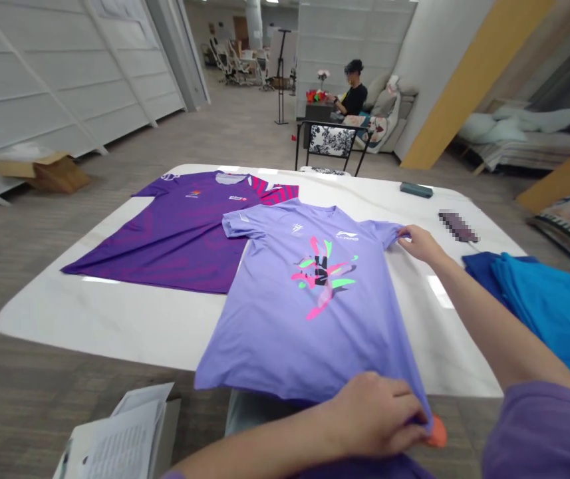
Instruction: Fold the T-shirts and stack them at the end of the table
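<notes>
White table (130, 319): it carries everything in reach, its pale, glossy top spread out in front of the person.
Lavender T-shirt (304, 332): on the near half of the table, front up, neck pointing away, its hem reaching past the near edge; one side lies over the purple jersey.
Purple jersey (179, 233): spread flat to the left, partly covered; best not to drag it along when the lavender cloth is moved.
Blue cloths (554, 306): piled at the right side of the table, well apart from the T-shirt.
Left hand (382, 412): reaches across the body to the right-hand hem corner (420, 396), fingers closed on the fabric; a low, even pull should keep that edge straight.
Right hand (419, 243): pinches the end of the right-hand sleeve (387, 233) between thumb and fingers; a light grip near the cuff is likely enough to avoid stretching it.
Colourful print (322, 283): faces up at the chest; matching the tension of both hands should keep it free of creases.
Dark case (416, 190): near the far edge, clear of the sleeve.
</notes>
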Tool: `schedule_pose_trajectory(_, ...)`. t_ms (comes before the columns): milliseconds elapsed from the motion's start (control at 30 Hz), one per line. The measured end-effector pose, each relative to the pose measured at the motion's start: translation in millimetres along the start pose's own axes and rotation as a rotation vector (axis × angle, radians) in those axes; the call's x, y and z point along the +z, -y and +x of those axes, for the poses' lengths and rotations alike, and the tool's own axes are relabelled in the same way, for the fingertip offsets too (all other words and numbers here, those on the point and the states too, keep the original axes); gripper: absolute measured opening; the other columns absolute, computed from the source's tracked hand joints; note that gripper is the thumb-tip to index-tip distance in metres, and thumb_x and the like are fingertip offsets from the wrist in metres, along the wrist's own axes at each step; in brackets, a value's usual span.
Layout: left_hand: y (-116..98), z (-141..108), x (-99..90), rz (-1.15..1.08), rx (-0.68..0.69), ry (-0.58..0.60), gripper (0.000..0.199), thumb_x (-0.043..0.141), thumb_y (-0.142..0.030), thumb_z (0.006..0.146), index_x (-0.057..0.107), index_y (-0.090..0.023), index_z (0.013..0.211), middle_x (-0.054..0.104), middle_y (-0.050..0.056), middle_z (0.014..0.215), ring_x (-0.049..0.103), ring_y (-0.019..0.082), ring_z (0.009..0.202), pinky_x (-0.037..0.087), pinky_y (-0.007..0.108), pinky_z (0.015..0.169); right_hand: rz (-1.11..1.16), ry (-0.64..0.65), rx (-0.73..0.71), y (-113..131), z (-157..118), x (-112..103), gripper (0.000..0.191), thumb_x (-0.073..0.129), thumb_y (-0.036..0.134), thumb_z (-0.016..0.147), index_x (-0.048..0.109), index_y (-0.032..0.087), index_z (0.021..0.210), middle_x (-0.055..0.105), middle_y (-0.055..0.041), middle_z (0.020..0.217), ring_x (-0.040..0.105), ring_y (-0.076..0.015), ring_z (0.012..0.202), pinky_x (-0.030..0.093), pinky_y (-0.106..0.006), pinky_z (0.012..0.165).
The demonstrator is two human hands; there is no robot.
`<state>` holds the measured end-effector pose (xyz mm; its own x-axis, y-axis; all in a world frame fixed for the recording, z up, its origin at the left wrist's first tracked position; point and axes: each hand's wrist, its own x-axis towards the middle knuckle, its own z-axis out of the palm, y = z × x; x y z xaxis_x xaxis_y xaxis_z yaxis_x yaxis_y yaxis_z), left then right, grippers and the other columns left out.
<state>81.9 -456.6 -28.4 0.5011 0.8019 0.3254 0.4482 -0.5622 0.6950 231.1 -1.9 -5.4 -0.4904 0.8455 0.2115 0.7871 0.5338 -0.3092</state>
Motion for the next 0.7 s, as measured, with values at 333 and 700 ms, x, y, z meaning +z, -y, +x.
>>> schedule_pose_trajectory(333, 193, 116, -165.2, 0.479, -0.472, -0.284, 0.063, 0.051, -0.052, 0.116, 0.054, -0.016, 0.168, 0.054, 0.017, 0.174, 0.047, 0.036, 0.164, 0.038, 0.057, 0.137, -0.051, 0.039, 0.113, -76, -14, 21, 0.061, 0.042, 0.042, 0.11, 0.061, 0.018, 0.163, 0.062, -0.0162, 0.167, 0.057, -0.0343, 0.158, 0.042, -0.055, 0.136)
schedule_pose_trajectory(700, 347, 69, -238.7, 0.791, -0.721, -0.078, 0.078, 0.029, -0.073, 0.114, 0.041, -0.034, 0.181, 0.023, 0.004, 0.191, 0.009, 0.034, 0.18, 0.01, 0.064, 0.145, 0.006, 0.16, 0.195, -114, 18, 54, 0.085, 0.021, 0.072, 0.114, 0.037, 0.021, 0.18, 0.036, -0.0091, 0.187, 0.033, -0.0332, 0.174, 0.027, -0.055, 0.145)
